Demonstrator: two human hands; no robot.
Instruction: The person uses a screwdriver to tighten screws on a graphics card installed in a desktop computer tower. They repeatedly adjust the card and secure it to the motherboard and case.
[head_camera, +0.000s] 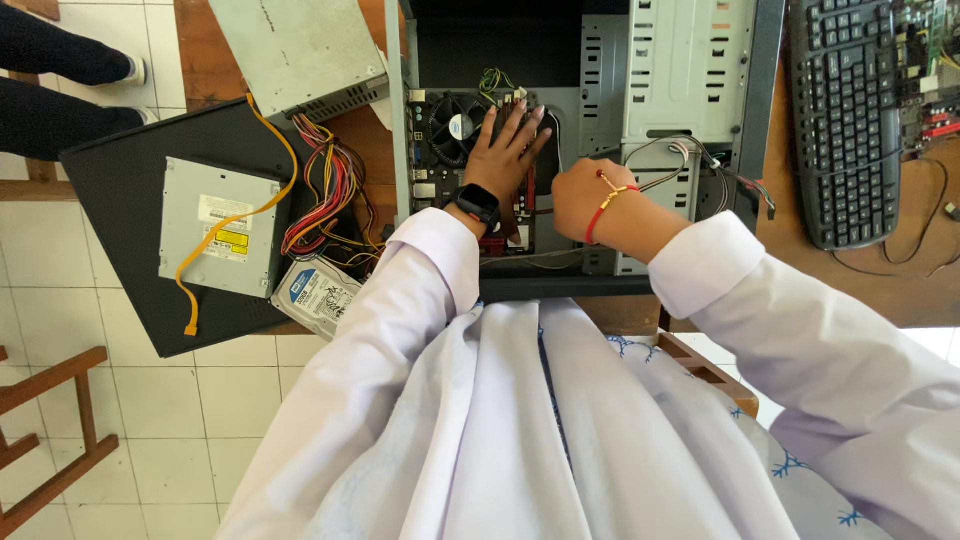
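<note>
An open desktop computer case (600, 60) lies on a wooden table, its motherboard (430, 180) facing up. My left hand (508, 148), with a black smartwatch on the wrist, lies flat with spread fingers on the board, just right of the round black cooling fan (456, 126). My right hand (583, 195), with a red string bracelet, is curled with its back to the camera beside the grey drive cage (690, 70). Thin grey cables (690, 152) run just right of it. Whatever its fingers grip is hidden.
A grey power supply (300, 45) with a red-yellow wire bundle (325, 190) sits left of the case. An optical drive (220, 225) lies on a black side panel (110, 190), with a hard drive (318, 295) beside it. At right are a black keyboard (845, 110) and a circuit board (930, 60). Another person's legs (60, 85) stand top left.
</note>
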